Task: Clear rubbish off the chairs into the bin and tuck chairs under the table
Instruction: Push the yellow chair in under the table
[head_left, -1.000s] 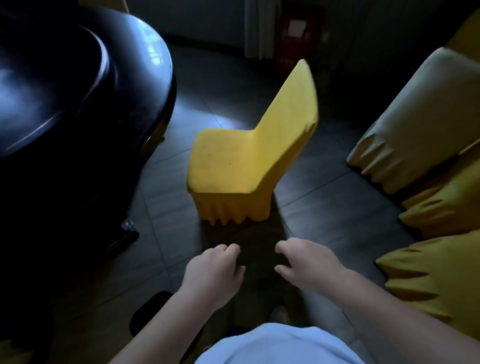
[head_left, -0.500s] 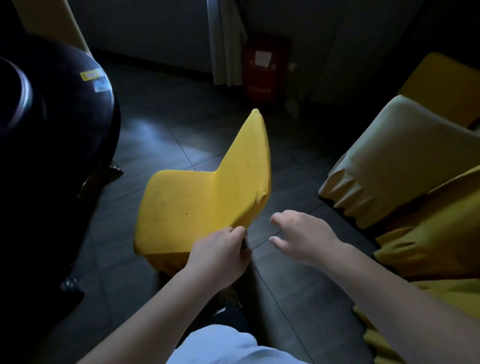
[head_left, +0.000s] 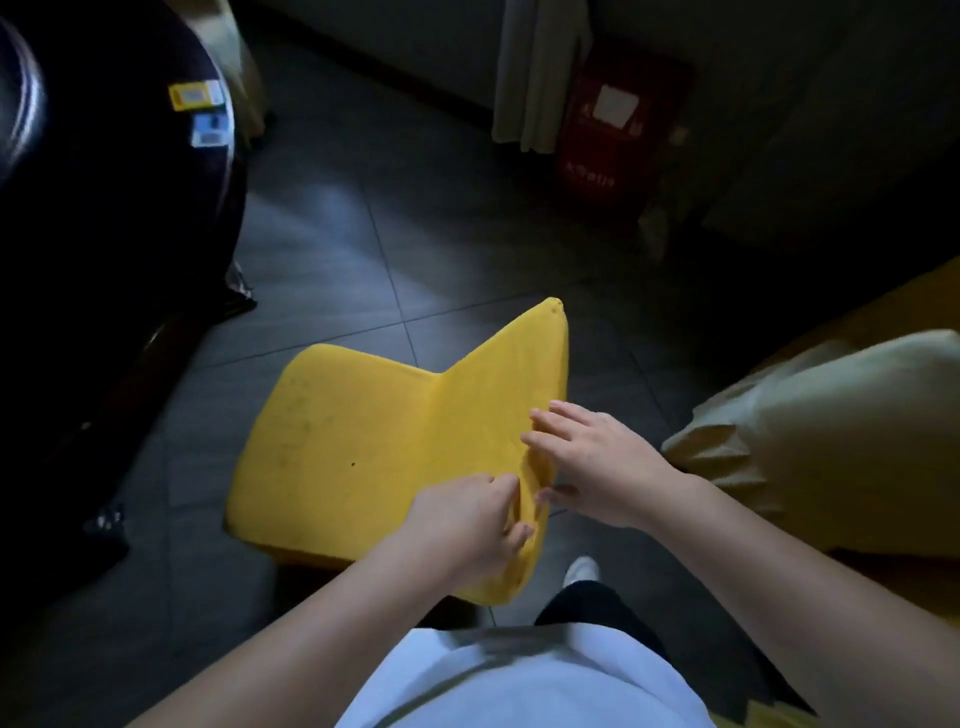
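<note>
Hands had reached the yellow chair (head_left: 363, 447), which half a second earlier they were only nearing. We saw our left hand (head_left: 467, 525) curled over the near edge of the chair back, its grip grasping the yellow cover there, where before it hovered just short of that edge. Our right hand (head_left: 597, 462) had been apart from the chair with fingers loosely curled; now it lay with straight fingers against the back's right side, the thumb below, its grip released and not clenched on anything. The chair stood on the dark tiled floor (head_left: 415, 249), nearer to us and lower in view than earlier, its seat pointing left toward the dark round bench (head_left: 130, 182), well apart from it.

Much stayed hard to read in the dim light. We could not tell what carried the bench, since its underside was lost in shadow and its top was cut off at the left edge. The chair's legs were hidden under the cover. A red box (head_left: 613, 130) by the far wall bore markings too blurred to read. Pale and yellow covered chairs (head_left: 841, 441) at the right were cut off by the frame.
</note>
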